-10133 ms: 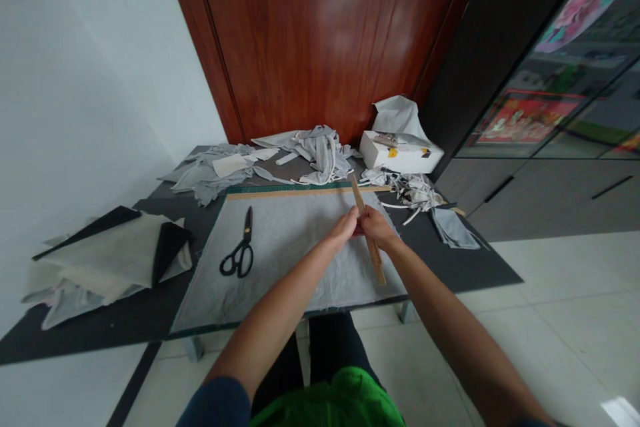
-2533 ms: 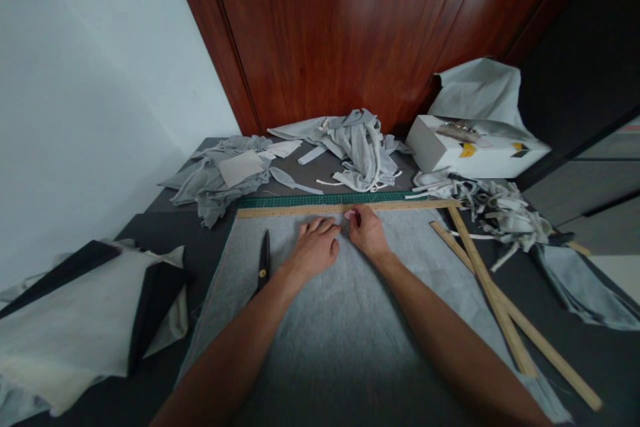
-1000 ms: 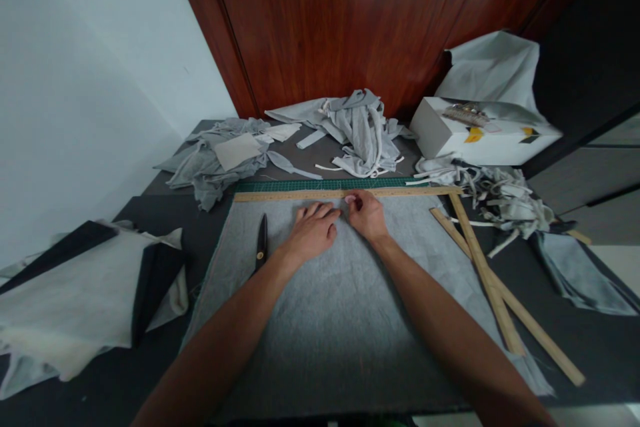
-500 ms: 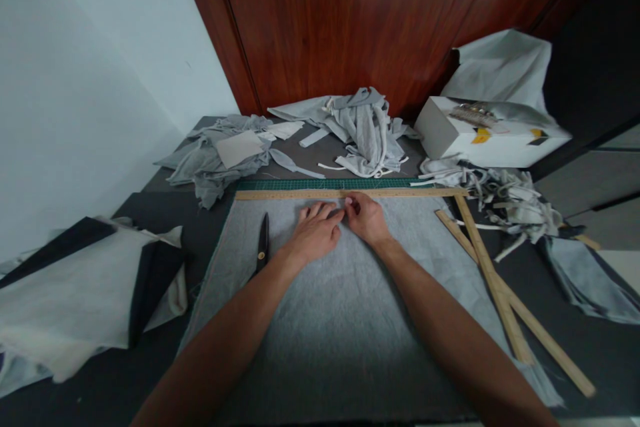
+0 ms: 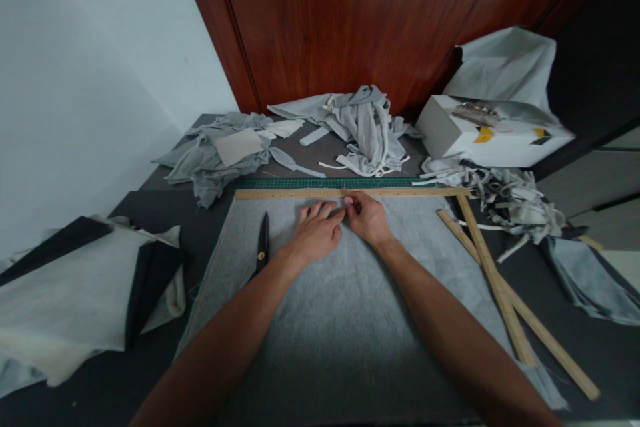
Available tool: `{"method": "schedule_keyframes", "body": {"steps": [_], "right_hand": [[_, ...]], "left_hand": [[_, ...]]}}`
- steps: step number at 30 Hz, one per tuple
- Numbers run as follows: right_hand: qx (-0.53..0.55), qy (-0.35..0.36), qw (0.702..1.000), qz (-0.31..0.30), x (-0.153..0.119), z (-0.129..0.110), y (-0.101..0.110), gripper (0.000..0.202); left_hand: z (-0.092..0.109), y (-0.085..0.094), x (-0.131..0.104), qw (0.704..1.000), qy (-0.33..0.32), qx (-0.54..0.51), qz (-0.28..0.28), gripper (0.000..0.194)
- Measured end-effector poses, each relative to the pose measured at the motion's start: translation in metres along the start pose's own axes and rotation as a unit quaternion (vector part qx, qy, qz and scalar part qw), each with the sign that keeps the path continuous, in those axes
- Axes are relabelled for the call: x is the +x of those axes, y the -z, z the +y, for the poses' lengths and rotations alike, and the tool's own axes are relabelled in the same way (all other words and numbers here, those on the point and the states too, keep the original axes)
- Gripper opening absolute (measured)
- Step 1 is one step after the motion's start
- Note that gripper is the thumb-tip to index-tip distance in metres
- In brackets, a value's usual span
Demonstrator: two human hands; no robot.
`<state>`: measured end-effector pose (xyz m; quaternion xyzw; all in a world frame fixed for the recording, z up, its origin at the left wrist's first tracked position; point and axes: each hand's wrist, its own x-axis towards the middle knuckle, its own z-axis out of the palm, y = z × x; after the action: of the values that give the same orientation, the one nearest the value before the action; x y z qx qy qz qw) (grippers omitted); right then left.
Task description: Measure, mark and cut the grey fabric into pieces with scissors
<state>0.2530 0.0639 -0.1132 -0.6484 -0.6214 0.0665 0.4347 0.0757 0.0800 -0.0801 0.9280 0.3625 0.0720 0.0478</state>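
Note:
A large grey cloth (image 5: 340, 320) lies spread before me, with a long wooden ruler (image 5: 280, 194) across its far edge. My left hand (image 5: 317, 230) rests on the cloth just below the ruler, fingers spread and holding nothing. Close beside it, my right hand (image 5: 367, 217) pinches a small pink piece (image 5: 349, 201) at the ruler's near edge. Black scissors (image 5: 263, 240) lie on the cloth left of my left hand, their handles hidden by my forearm. A green cutting mat (image 5: 310, 183) shows beyond the ruler.
Grey cloth scraps (image 5: 367, 127) are heaped at the back, and another pile (image 5: 200, 160) sits back left. A white box (image 5: 460, 133) stands back right. Two wooden rulers cross at the right (image 5: 493, 270). Folded pale and black fabric (image 5: 85, 293) lies at the left.
The view has shifted very slightly. Both hands hold nearly the same places, and the pink piece stays in my right hand.

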Motion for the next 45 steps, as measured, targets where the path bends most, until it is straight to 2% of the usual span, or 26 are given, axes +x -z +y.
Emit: {"method": "schedule_keyframes", "body": {"steps": [14,21,45], "right_hand": [[-0.008,-0.009,1.0,-0.006,0.0018,-0.0073,-0.0022,0.016],[-0.01,-0.013,1.0,-0.003,0.0021,-0.0049,-0.0043,0.016],[-0.013,-0.004,1.0,-0.012,0.0026,-0.004,-0.0056,0.016]], "left_hand": [[0.0006,0.0006,-0.0003,1.0,-0.005,-0.009,0.007,0.04],[0.0009,0.0023,0.002,0.999,0.01,-0.041,0.009,0.05],[-0.0003,0.0033,0.0025,0.999,0.008,-0.049,0.01,0.048]]}}
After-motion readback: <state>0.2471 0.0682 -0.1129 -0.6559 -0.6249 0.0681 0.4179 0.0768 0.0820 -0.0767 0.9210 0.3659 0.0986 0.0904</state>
